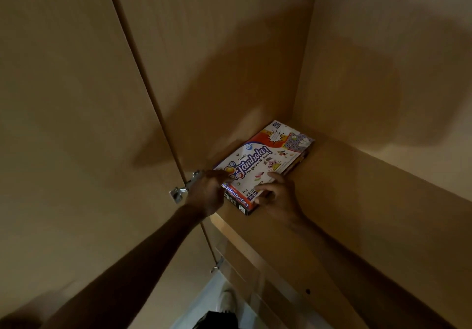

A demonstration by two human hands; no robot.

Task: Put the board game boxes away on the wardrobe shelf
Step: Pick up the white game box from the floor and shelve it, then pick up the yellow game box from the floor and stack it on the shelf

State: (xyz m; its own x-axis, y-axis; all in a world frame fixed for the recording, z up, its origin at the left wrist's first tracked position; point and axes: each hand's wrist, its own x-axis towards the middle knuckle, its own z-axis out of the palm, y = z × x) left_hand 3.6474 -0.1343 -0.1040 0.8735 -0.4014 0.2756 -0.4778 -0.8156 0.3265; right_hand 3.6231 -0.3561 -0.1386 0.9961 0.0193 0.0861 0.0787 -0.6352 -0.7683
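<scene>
A colourful Tambola board game box (265,160) lies flat on the wooden wardrobe shelf (357,201), pushed into the shelf's left corner against the side wall. It seems to rest on top of another box, whose dark edge shows at the right. My left hand (208,192) touches the box's near left corner, fingers spread along its edge. My right hand (277,193) rests on the near end of the lid, fingers apart and pressing on it. Neither hand wraps around the box.
The open wardrobe door (63,124) stands at the left with a metal hinge (182,188) by my left wrist. A second hinge (217,264) and lower shelf edges sit below. Pale floor (212,300) shows at the bottom.
</scene>
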